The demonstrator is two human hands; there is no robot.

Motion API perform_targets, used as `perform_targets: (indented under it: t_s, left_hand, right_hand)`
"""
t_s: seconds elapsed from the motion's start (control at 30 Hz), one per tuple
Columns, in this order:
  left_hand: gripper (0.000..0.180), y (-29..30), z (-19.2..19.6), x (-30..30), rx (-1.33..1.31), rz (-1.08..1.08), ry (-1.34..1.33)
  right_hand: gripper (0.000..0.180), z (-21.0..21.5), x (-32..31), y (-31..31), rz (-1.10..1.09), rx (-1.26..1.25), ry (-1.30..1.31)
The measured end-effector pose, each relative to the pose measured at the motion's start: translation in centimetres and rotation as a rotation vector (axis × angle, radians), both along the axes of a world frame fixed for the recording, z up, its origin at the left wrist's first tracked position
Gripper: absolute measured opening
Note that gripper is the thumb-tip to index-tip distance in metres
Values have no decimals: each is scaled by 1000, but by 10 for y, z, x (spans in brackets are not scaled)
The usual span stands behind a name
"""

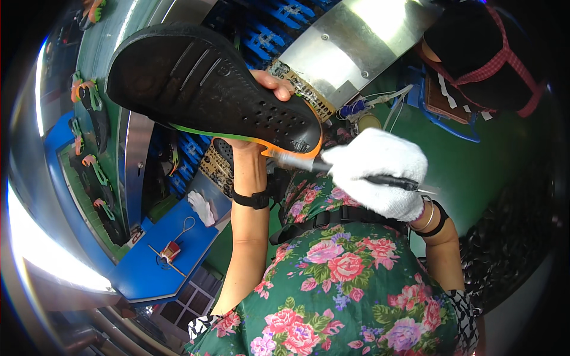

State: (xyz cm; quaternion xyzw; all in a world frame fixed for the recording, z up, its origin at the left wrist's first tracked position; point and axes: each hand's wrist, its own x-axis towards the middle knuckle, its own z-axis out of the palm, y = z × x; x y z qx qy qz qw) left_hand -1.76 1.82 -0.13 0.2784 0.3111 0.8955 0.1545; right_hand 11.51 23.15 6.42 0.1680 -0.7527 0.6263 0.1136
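No readable text or numbers; small mark [223, 70] on black sole [205, 95] too faint.

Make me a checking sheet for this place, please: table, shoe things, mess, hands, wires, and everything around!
Surface: blue table at lower left.
Things in hand: black shoe sole with orange and green edging; black-handled tool, its pale, blurred tip at the orange part.
Clutter: small red item on the table; white crumpled item near its edge.
Hands: bare left hand holds the sole; white-gloved right hand grips the tool.
Cables: white cables at upper right.
Surroundings: green floor; more soles at left.
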Motion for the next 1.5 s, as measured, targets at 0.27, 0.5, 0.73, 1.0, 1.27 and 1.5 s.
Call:
perform_targets:
  t_s: [0.27,0.5,0.73,1.0,1.27,1.5]
  left_hand:
    - [98,-3,-1,-1,13,-118,-129]
    - [96,0,12,-6,-141,-157,-278]
    - [134,-4,0,-1,-190,-395,-560]
    - [104,-6,-5,-5,-215,-496,-633]
    - [81,-13,-4,-16,-760,-376,-526]
    - [99,-14,-5,-6,-312,-532,-818]
  right_hand:
    - [24,-5,-1,-8,126,-160,-82]
    - [26,-17,-5,-10,44,208,240]
    - [31,-25,-12,-3,256,55,192]
    - [35,-29,-12,-7,394,-21,266]
    - [25,-21,-29,-8,379,91,198]
    - [15,-10,-30,-2,254,-139,-174]
